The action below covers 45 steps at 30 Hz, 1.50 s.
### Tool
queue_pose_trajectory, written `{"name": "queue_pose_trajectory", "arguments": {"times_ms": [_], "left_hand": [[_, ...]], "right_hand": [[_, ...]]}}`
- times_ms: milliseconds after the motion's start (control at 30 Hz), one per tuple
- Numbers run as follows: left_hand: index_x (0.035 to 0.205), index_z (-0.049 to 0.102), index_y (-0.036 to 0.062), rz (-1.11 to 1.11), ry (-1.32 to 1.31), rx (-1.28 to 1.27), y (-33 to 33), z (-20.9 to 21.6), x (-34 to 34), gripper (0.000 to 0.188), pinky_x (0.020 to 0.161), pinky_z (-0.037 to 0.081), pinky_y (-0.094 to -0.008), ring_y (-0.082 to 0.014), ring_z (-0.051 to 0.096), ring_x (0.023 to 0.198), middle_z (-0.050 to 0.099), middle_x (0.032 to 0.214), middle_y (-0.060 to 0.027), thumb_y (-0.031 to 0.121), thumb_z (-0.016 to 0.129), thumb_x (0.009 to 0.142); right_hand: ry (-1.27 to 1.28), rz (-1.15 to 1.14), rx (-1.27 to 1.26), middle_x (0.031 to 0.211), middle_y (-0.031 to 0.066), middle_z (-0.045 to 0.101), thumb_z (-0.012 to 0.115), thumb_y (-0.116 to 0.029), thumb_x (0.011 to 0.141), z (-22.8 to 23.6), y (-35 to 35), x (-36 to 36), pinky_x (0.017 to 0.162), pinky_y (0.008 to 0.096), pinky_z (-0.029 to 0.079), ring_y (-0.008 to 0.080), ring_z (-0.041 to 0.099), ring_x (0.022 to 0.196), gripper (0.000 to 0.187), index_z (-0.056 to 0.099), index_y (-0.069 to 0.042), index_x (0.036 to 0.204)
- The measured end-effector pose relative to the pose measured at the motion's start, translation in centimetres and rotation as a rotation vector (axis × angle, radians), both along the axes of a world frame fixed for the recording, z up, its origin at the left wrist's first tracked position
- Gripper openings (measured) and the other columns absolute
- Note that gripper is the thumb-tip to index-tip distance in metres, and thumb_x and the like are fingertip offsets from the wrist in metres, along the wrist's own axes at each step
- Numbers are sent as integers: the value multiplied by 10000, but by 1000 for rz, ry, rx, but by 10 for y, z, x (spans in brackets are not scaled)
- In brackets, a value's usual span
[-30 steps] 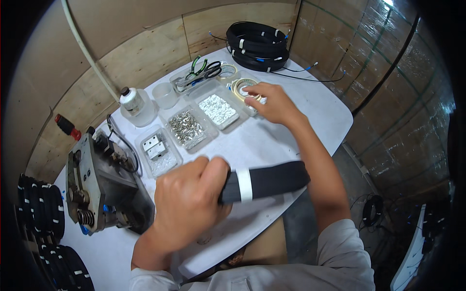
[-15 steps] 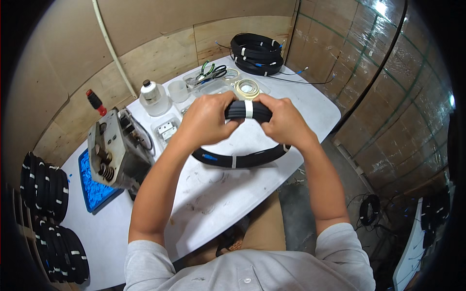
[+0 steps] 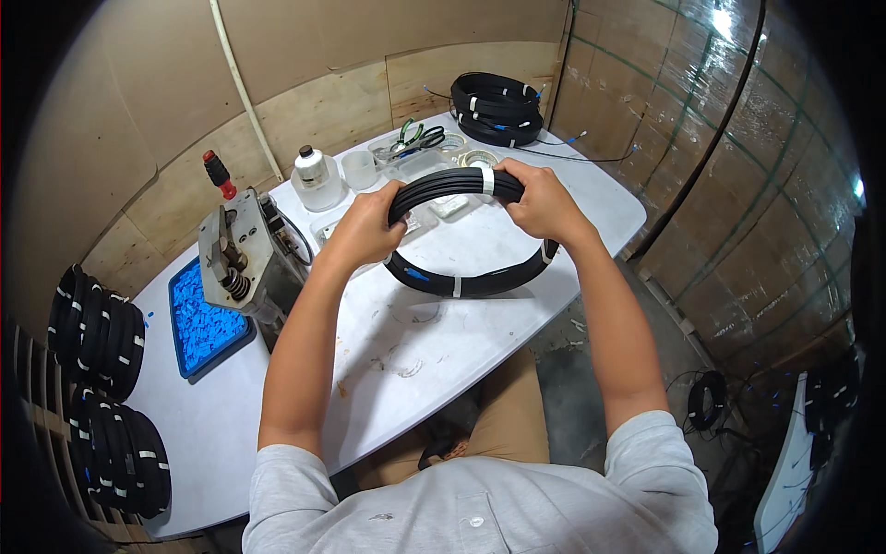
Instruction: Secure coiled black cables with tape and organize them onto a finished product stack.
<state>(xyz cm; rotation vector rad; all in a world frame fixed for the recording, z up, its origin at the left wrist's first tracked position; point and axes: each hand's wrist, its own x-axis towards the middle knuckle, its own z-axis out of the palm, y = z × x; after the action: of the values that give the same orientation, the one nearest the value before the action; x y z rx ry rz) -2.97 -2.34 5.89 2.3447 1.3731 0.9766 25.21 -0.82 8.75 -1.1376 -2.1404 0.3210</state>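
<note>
Both hands grip a coil of black cable (image 3: 441,188) by its far side, tilted up over the white table. My left hand (image 3: 371,224) is closed round the coil's left part. My right hand (image 3: 546,201) holds the upper right part, beside a white tape band (image 3: 488,181). More white bands wrap the near side of the ring, where a small blue connector (image 3: 416,274) shows at the left. Whether the coil's near edge touches the table I cannot tell.
A metal bench press (image 3: 245,245) stands left, by a blue tray of small blue pieces (image 3: 242,334). Behind are a bottle (image 3: 312,166), a plastic cup (image 3: 359,171), scissors (image 3: 425,138) and a tape roll (image 3: 479,159). Banded cable coils are stacked far back (image 3: 498,109) and at left (image 3: 120,452).
My hands have moved apart, the left one shifting down the coil's left side. The coil's far side now shows as a wide arch. The whole view has shifted slightly.
</note>
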Motion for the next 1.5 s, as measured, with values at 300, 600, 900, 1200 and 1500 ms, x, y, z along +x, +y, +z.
{"name": "queue_pose_trajectory", "arguments": {"times_ms": [300, 600, 900, 1200, 1500], "left_hand": [[897, 628, 10, 36, -364, 108, 18, -40, 18, 193, 585, 475, -336, -216, 609, 591, 643, 671, -129, 165, 735, 858], [796, 648, 21, 165, -346, 169, 14, -32, 28, 210, 503, 396, -301, -107, 484, 515, 589, 571, -62, 178, 780, 838], [800, 656, 21, 179, -407, 117, 24, -36, 29, 234, 502, 380, -292, -92, 463, 534, 570, 576, -18, 208, 789, 843], [830, 674, 14, 151, -358, 105, 34, -37, 22, 253, 550, 440, -330, -184, 537, 548, 641, 640, -112, 236, 797, 826], [852, 657, 9, 169, -315, 176, 25, -31, 40, 235, 537, 416, -323, -169, 506, 544, 617, 630, -108, 209, 781, 843]], "right_hand": [[52, -19, -38, 780, 159, 670, 634, 34, 775, -9, 1, 15, 633, 344, 480, 260, 612, 655, 302, 627, -48, 1066], [181, -119, 59, 776, 158, 703, 760, -146, 820, -35, 3, 21, 631, 367, 508, 291, 669, 656, 203, 660, -41, 962], [318, -226, 65, 714, 127, 665, 748, -152, 850, -65, 3, 31, 619, 336, 487, 200, 597, 616, 183, 655, -20, 936], [339, -148, -3, 725, 131, 661, 737, -144, 862, -64, 4, 31, 635, 339, 487, 198, 592, 633, 183, 651, -8, 949], [373, -191, -3, 712, 144, 648, 711, -111, 864, -79, 21, 48, 628, 340, 479, 195, 581, 624, 146, 654, -5, 946]]}}
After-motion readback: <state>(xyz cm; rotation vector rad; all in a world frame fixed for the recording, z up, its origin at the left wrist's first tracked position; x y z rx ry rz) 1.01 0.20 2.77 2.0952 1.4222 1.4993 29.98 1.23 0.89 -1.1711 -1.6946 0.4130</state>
